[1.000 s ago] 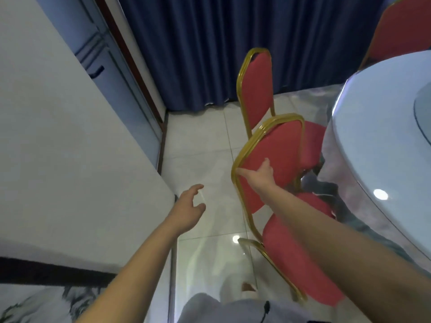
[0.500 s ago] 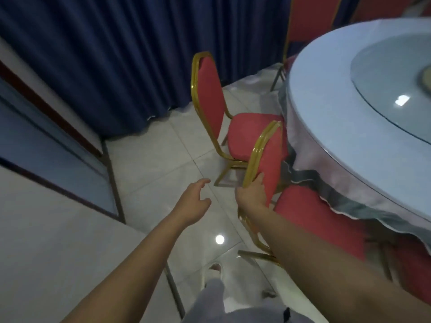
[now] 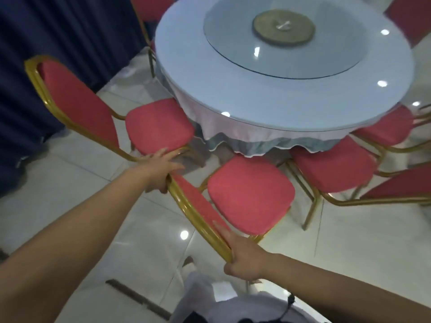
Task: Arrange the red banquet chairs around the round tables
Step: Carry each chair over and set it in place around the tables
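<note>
Glossy pale tiles (image 3: 105,229) underfoot, navy curtain (image 3: 70,26) off to one side, and the round table (image 3: 198,78) in its pale cloth dead ahead. Both hands are on the nearest red chair (image 3: 249,197). The left hand (image 3: 159,170) wraps the far corner of the gold-framed backrest (image 3: 198,206), upper fingers stretched forward, lower ones curled round the tube. The right hand (image 3: 245,259) clamps the near corner, forefinger laid flat along the red pad, the rest hooked under the frame.

The seat faces the table, its front edge just short of the hanging tablecloth hem (image 3: 245,141), slotted between the left-hand neighbour (image 3: 158,125) and the right-hand neighbour (image 3: 333,166). Whether the legs are on the floor I cannot tell.

So this looks like the final squaring-up. To do it well:

- Push evenly through both corners so the chair goes in straight rather than swinging.
- Watch the left side, where those outstretched fingers are right beside the neighbour's seat frame (a fine place to nip a knuckle), so bias the chair a touch rightward to even the gaps.
- Stop with the seat front just tucked under the hem, matching the others.
- On tiles this shiny the legs will likely skate, so go gently, or lift a little to save the scraping.
</note>
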The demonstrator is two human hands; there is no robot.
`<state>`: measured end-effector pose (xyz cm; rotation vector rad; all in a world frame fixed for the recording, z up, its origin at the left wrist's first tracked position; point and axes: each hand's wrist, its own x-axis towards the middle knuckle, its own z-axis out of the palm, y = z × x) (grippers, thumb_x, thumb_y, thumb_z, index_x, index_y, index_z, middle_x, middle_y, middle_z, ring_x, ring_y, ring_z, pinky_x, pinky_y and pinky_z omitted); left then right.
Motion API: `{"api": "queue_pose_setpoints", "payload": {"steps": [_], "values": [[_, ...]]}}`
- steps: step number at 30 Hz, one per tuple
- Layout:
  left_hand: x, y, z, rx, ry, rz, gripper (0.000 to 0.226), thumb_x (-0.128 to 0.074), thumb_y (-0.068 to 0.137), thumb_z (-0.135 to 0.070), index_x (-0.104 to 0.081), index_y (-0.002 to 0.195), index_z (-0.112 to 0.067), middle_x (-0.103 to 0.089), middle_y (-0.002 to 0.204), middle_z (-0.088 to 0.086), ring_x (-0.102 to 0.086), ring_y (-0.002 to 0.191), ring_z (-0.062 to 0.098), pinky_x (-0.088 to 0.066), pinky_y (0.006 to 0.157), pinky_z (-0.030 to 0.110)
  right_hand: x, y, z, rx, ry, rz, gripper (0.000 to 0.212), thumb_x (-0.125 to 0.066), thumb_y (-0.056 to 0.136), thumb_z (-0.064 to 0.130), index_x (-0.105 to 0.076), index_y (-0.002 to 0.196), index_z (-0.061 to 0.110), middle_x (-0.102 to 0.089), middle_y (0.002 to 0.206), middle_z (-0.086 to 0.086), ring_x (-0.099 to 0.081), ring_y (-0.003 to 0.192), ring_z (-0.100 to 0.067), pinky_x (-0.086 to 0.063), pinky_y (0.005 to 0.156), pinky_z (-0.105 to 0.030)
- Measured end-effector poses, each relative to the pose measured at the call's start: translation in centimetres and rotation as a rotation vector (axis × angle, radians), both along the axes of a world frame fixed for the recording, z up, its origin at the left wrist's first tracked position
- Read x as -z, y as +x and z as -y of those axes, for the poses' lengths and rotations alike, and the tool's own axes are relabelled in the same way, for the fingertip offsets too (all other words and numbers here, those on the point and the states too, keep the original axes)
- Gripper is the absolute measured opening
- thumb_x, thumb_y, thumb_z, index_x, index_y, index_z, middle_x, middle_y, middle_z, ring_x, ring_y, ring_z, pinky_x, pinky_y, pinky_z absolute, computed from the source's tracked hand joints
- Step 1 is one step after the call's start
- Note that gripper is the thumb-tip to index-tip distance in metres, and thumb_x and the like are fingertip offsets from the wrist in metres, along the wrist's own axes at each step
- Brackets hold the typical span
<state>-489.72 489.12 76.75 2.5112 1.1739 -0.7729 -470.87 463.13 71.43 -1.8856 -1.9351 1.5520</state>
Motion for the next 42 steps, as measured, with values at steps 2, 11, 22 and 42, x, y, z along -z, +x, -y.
{"api": "queue_pose_setpoints", "payload": {"steps": [2,11,22,42], "values": [[0.4,0.6,3.3,0.054,-0.128,-0.001,0.042,-0.078,0.074,-0.031,-0.063,0.112,-0.042,-0.059,0.126,-0.009,-0.052,0.120,0.019,-0.047,0.096,0.035,-0.2,2.9,2.6,-0.053,-0.010,-0.036,0.112,-0.068,0.073,0.023,0.007,0.154,0.041,-0.042,0.148,-0.007,-0.051,0.120,-0.026,-0.035,0.076,-0.014],[1.4,0.1,20.9,-0.095,-0.011,0.137,0.041,-0.067,0.077,-0.053,-0.056,0.116,-0.056,-0.063,0.090,-0.022,-0.054,0.088,0.002,-0.051,0.067,0.025,-0.4,14.6,10.1,-0.326,-0.099,-0.110,0.107,-0.071,0.069,0.026,-0.005,0.147,0.059,-0.031,0.151,0.020,-0.039,0.127,-0.005,-0.037,0.096,-0.019],[2.2,5.4,19.0,-0.428,0.096,0.392,0.021,-0.076,0.077,-0.010,-0.072,0.087,-0.028,-0.065,0.087,-0.007,-0.061,0.084,0.016,-0.051,0.076,0.034,0.5,20.1,7.3,0.150,0.194,-0.084,0.040,-0.067,0.077,0.012,-0.068,0.111,0.032,-0.062,0.081,0.016,-0.058,0.076,-0.006,-0.046,0.065,-0.022],[2.1,5.9,6.2,-0.509,0.244,0.524,0.037,-0.056,0.080,0.008,-0.062,0.068,-0.026,-0.059,0.066,-0.003,-0.057,0.067,0.020,-0.040,0.057,0.031,0.3,15.2,-2.3,0.363,0.261,0.016,0.012,-0.068,0.086,0.017,-0.064,0.097,0.019,-0.061,0.086,-0.001,-0.061,0.087,-0.026,-0.047,0.077,-0.037]]}}
